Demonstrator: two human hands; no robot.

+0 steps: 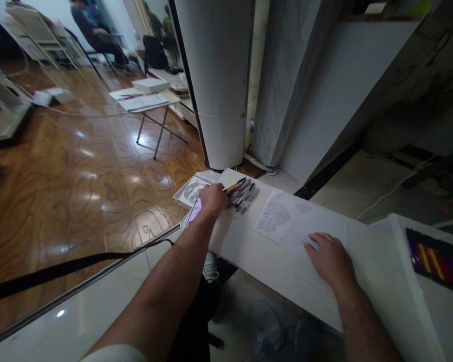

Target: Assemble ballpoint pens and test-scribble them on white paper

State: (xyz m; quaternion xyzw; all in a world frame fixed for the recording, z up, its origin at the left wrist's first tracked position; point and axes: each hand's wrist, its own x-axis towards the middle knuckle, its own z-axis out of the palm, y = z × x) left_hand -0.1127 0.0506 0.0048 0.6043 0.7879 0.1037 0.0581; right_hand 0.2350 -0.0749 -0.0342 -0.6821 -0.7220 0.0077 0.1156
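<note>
At the left end of a narrow white table [245,256], my left hand [213,197] has its fingers curled at the near side of a pile of pens [243,193]. The fingertips are hidden, so what they grip does not show. A yellow pencil-like stick [234,184] lies on top of the pile, beside the hand. A phone [194,211] with a lit screen is partly covered by my left wrist. My right hand [329,256] rests on the lower right of a white paper [287,221], thumb and fingers apart. Reddish and dark pen strokes cover parts of the paper.
A white box [186,193] with a grey picture touches the table's left end. Past it, a folding table [166,98] holds papers and a box. A column [222,85] rises behind the pens. A dark tray [438,259] with coloured items lies right. A seated person [94,32] is far back.
</note>
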